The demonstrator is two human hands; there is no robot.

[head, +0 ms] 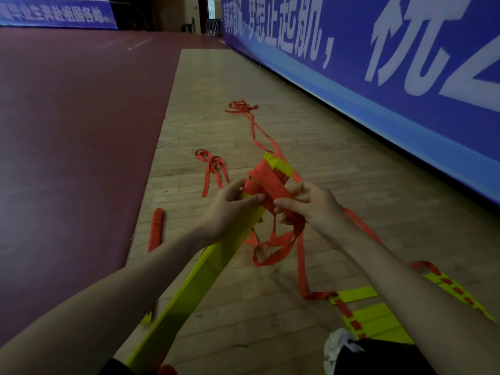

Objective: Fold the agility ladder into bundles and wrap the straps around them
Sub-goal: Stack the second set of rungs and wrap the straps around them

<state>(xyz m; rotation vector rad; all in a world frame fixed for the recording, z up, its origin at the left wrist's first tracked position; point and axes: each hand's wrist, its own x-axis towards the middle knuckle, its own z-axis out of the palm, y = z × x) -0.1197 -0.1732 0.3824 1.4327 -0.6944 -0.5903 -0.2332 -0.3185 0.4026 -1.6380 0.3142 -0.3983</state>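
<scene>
A stacked bundle of yellow ladder rungs slants from my lap up to the middle of the view. Red strap is wound around its far end. My left hand grips the bundle just below the wraps, thumb on top. My right hand pinches the red strap beside the wraps. Loose loops of the strap hang under it down to the wooden floor. More yellow rungs joined by red strap lie flat at the lower right.
A finished red-wrapped bundle lies at the edge of the maroon court floor. Loose red straps and another tangle trail on the wood strip. A blue banner wall runs along the right. My white shoe is at the bottom.
</scene>
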